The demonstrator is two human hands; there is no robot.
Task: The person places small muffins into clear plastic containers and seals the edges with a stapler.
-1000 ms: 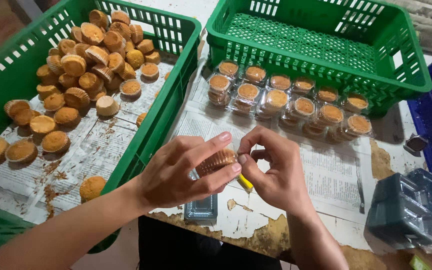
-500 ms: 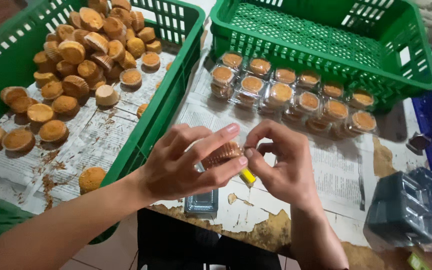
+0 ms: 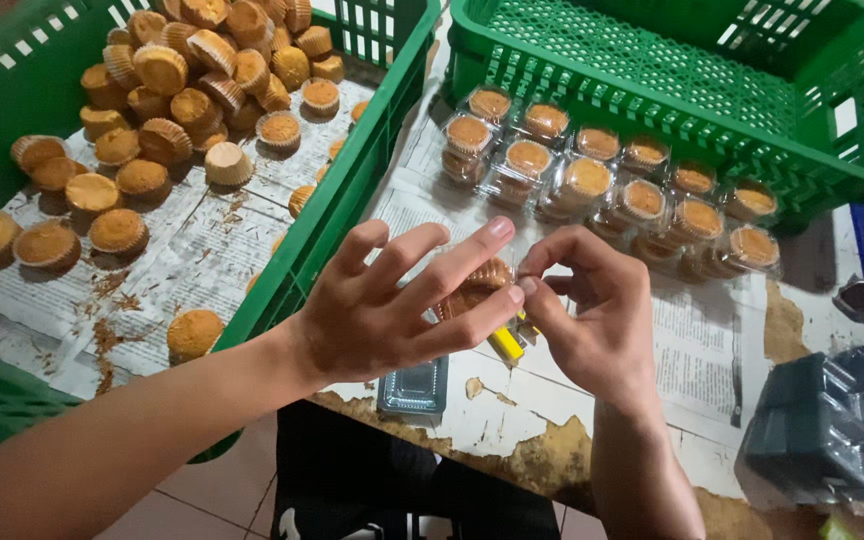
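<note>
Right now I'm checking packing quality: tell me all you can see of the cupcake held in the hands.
The cupcake is small, golden brown, in a ribbed paper cup. It lies tilted on its side, mostly hidden. The left hand grips it with thumb and fingers; the right hand pinches at its rim. It is held above the newspaper-covered table, in front of the packed cupcakes.

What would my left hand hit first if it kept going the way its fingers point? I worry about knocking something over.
Probably your own right hand, right at the left hand's fingertips around the muffin. Beyond it lie the packed muffins, though depth is hard to judge.
</note>
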